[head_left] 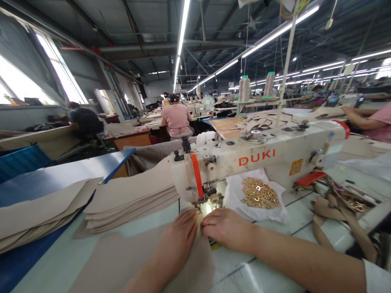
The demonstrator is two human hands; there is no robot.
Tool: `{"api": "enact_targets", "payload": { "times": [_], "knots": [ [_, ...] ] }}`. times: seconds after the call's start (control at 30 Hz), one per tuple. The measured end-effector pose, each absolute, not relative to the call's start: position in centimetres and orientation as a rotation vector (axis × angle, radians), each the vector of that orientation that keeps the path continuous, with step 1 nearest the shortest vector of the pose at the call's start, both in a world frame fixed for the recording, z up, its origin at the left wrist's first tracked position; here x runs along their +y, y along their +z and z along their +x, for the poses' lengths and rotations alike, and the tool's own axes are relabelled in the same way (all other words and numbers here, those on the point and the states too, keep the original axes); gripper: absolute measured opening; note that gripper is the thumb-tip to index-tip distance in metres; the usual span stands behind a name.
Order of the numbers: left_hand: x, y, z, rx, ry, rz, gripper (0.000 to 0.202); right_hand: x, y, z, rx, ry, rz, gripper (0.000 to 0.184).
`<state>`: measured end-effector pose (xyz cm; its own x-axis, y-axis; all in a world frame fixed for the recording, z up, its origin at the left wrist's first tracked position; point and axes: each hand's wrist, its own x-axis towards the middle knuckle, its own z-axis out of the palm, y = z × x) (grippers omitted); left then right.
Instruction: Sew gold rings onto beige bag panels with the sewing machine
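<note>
My left hand (177,240) lies flat, fingers stretched, on a beige fabric piece (122,260) spread over the sewing table. My right hand (227,228) rests beside it with fingers curled down on the fabric's edge, just in front of the needle. Both hands sit right below the presser foot (201,205) of the white DUKI sewing machine (259,156). The fingertips of the two hands nearly touch.
A stack of beige fabric pieces (128,199) lies left of the machine, another (39,215) on a blue surface. A white bag of gold metal rings (259,193) sits behind my right hand. Beige straps (336,207) pile at right. Other people work at tables beyond.
</note>
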<state>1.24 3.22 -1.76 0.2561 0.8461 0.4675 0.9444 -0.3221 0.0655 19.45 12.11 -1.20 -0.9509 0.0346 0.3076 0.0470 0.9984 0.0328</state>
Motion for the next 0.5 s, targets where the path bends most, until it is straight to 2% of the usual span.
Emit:
{"api": "enact_targets", "payload": {
  "times": [0.5],
  "knots": [
    [3.87,-1.48,0.95,-1.824,-0.618,-2.287,0.032,12.49,-1.19,19.07,-2.829,-0.010,-0.070,0.008]
  ]
}}
